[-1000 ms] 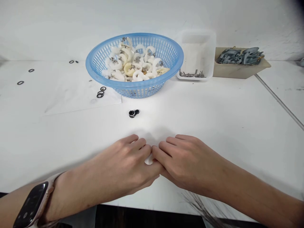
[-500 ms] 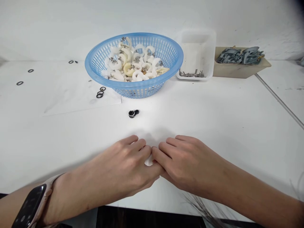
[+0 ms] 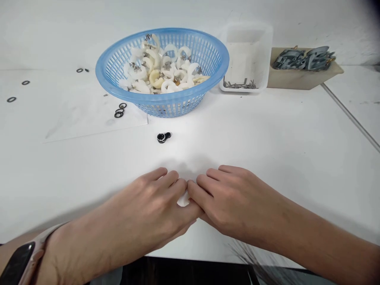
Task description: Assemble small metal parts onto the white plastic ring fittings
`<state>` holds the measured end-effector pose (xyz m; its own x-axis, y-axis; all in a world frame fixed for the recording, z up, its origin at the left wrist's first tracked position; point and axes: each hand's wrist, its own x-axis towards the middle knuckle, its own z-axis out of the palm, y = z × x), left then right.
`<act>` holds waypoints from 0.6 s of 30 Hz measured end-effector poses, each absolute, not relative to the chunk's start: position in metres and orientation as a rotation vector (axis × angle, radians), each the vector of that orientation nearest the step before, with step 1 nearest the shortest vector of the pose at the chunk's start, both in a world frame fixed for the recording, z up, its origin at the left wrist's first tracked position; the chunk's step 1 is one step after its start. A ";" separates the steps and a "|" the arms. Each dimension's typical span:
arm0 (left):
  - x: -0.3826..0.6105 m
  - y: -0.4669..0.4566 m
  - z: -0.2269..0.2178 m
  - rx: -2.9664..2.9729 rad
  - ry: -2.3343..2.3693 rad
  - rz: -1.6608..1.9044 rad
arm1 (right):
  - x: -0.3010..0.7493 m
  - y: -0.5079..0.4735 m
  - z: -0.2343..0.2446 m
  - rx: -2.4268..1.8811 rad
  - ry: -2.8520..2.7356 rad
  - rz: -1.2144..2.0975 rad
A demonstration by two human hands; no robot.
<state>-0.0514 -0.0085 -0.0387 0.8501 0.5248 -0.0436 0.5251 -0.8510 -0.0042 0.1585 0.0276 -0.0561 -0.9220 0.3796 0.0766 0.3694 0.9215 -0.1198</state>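
Observation:
My left hand (image 3: 162,206) and my right hand (image 3: 219,198) meet low over the white table, fingers curled and thumbs pressed inward. Between their fingertips a bit of a small white part (image 3: 184,199) shows; the fingers hide most of it, so its full shape cannot be seen. Just beyond the hands lies a small black fitting (image 3: 163,137) with a round socket and a bright thin ring. A blue plastic basket (image 3: 102,77) farther back holds many white and yellowish curved plastic pieces (image 3: 169,86) with small metal bits on them.
Right of the basket stands a white tray (image 3: 265,65) with thin metal strips. Beside it, a beige bin (image 3: 305,80) holds grey metal parts (image 3: 317,59). Several black rubber rings (image 3: 119,113) lie on and near a paper sheet (image 3: 77,128) at left. A seam (image 3: 352,114) crosses the table.
The view has shifted slightly, so the basket and rings appear higher and farther left. Both hands keep almost the same pose, pressed together on the white part.

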 end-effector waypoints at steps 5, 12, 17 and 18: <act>-0.052 -0.010 -0.037 3.003 0.849 -0.077 | 0.158 0.027 -0.055 -0.589 -2.982 0.167; -0.053 -0.009 -0.035 2.987 0.837 -0.096 | 0.158 0.024 -0.054 -0.619 -2.968 0.161; -0.052 -0.007 -0.037 2.993 0.829 -0.099 | 0.158 0.025 -0.054 -0.625 -2.969 0.152; -0.052 -0.007 -0.037 2.988 0.833 -0.102 | 0.158 0.025 -0.054 -0.620 -2.969 0.151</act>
<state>-0.0520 -0.0073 -0.0371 0.8538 0.5153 -0.0736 0.5178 -0.8553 0.0194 0.1579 0.0251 -0.0543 -0.9113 0.4035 0.0814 0.3931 0.9118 -0.1185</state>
